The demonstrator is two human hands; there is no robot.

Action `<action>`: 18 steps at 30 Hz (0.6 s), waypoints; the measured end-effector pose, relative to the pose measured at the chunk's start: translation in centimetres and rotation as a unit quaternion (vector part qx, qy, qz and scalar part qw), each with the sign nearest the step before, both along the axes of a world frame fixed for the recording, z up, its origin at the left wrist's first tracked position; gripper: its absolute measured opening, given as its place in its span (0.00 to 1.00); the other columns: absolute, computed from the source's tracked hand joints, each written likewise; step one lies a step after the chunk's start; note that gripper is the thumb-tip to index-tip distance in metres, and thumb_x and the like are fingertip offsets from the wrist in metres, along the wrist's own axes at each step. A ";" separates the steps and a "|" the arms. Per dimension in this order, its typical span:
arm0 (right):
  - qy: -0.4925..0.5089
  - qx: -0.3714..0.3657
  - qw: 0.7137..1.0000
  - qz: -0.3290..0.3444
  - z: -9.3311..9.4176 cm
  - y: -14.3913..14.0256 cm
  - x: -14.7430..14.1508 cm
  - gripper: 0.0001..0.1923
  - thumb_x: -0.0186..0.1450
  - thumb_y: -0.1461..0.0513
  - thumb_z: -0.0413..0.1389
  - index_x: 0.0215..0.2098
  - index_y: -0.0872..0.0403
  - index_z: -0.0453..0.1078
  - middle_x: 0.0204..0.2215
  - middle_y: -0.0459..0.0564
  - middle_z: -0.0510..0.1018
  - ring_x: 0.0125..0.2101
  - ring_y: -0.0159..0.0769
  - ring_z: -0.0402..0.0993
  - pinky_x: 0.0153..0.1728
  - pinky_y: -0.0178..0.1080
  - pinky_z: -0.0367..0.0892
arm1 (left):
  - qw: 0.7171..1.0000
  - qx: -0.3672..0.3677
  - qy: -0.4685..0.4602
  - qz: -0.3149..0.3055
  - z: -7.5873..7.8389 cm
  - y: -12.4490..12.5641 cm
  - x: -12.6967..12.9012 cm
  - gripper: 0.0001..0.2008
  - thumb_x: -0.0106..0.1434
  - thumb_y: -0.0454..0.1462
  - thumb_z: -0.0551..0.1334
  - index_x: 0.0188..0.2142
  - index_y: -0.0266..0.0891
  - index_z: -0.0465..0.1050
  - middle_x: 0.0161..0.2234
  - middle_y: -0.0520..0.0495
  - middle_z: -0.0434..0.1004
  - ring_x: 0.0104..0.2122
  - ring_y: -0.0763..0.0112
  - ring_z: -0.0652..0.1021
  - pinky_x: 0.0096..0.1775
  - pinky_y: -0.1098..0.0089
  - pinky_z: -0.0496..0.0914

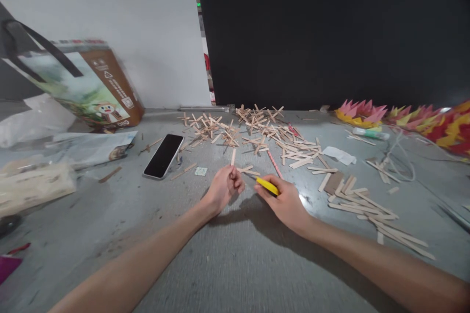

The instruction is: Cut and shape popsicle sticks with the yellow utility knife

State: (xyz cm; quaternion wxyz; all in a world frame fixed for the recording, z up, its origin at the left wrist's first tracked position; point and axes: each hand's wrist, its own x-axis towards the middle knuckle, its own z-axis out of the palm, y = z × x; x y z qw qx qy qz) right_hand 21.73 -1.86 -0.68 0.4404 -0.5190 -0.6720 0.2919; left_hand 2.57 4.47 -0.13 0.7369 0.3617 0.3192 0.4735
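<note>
Nearest, the left hand [224,187] pinches a flat wooden stick [233,157] upright in its fingers, while the right hand [284,201] grips a yellow tool [268,186] just beside it over the grey, rough table [235,254]. Beyond lie a glossy black phone [163,155] and scattered stick crosses [253,129].
</note>
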 end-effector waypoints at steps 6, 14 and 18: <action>-0.002 -0.048 0.996 -0.077 -0.2 1.2 0.9 0.23 0.68 0.45 0.61 0.27 0.53 0.67 0.22 0.40 0.62 0.25 0.31 0.58 0.27 0.34 0.55 | 0.998 0.039 0.019 -0.040 -0.1 -0.3 -0.1 0.23 0.70 0.47 0.62 0.24 0.42 0.55 0.20 0.58 0.55 0.19 0.76 0.67 0.27 0.73 0.62; 0.015 -0.031 0.999 -0.015 0.4 0.6 1.6 0.20 0.73 0.49 0.56 0.57 0.51 0.65 0.28 0.40 0.68 0.26 0.34 0.64 0.29 0.35 0.62 | 0.974 0.146 0.136 -0.110 -0.6 -1.1 0.1 0.25 0.70 0.59 0.59 0.40 0.38 0.70 0.23 0.59 0.58 0.21 0.75 0.66 0.27 0.72 0.63; -0.058 0.008 0.998 0.022 0.3 -0.2 2.4 0.22 0.77 0.53 0.51 0.67 0.49 0.61 0.27 0.41 0.71 0.23 0.34 0.66 0.29 0.36 0.64 | 0.974 0.145 0.160 -0.063 -0.8 -1.4 0.2 0.23 0.71 0.59 0.59 0.42 0.42 0.64 0.22 0.62 0.56 0.19 0.77 0.60 0.24 0.75 0.61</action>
